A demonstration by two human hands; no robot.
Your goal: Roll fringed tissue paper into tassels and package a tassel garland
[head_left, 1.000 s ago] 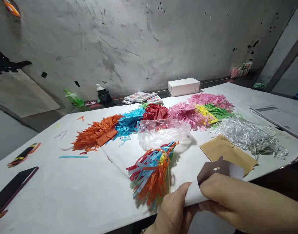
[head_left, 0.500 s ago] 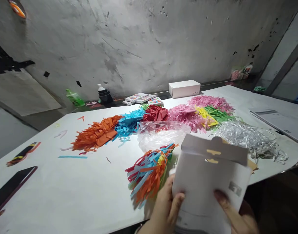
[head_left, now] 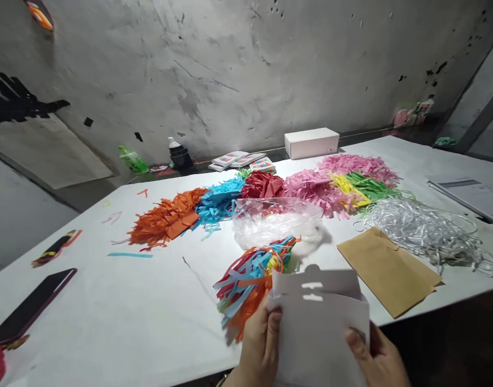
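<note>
Between my two hands is a flat white cardboard box (head_left: 314, 338) with a hang-hole tab standing up at its top. My left hand (head_left: 259, 341) grips its left edge, thumb at the front. On the right edge my right hand (head_left: 377, 355) is closed, its thumb over a small printed label. Just beyond my left hand lies a multicoloured paper tassel (head_left: 246, 285), partly hidden behind the box. A crumpled clear plastic bag (head_left: 276, 223) rests behind it. Brown envelopes (head_left: 387, 271) lie to the right of the box.
Shredded paper bunches line the table: orange (head_left: 166, 217), blue (head_left: 220, 199), red (head_left: 262, 185), pink (head_left: 314, 191), green (head_left: 371, 185). Silvery cord (head_left: 423, 231) is heaped at right. A phone (head_left: 33, 306) lies at left. A white carton (head_left: 311, 144) and printed packs (head_left: 242, 160) stand near the wall.
The white box has moved left and down in both hands, uncovering the brown envelopes. The view has shifted slightly. The tassel and the paper bunches stay where they were on the table.
</note>
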